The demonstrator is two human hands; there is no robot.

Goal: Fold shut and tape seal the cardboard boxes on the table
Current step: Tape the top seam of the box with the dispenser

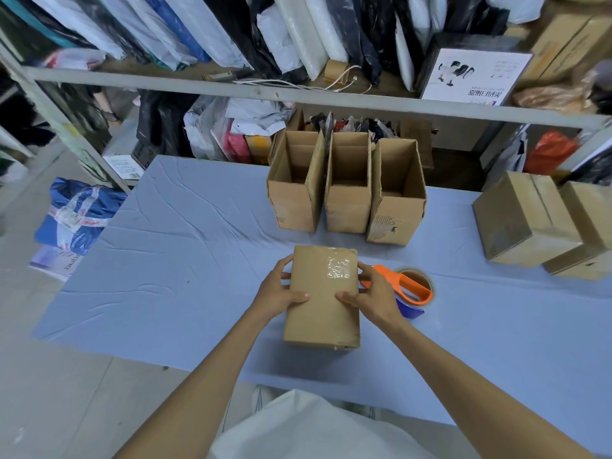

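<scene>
Left hand [281, 289] & right hand [372, 293] grip box [323, 306] by its sides; risk: right hand bumps tape dispenser [412, 286] just beside it; box could slip.

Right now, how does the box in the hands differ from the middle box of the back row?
The held box shows a closed face with a crinkled tape patch; the middle box is open on top. The held box is gripped by the left hand and right hand; the middle box stands untouched on the table. Both are plain brown cardboard.
</scene>
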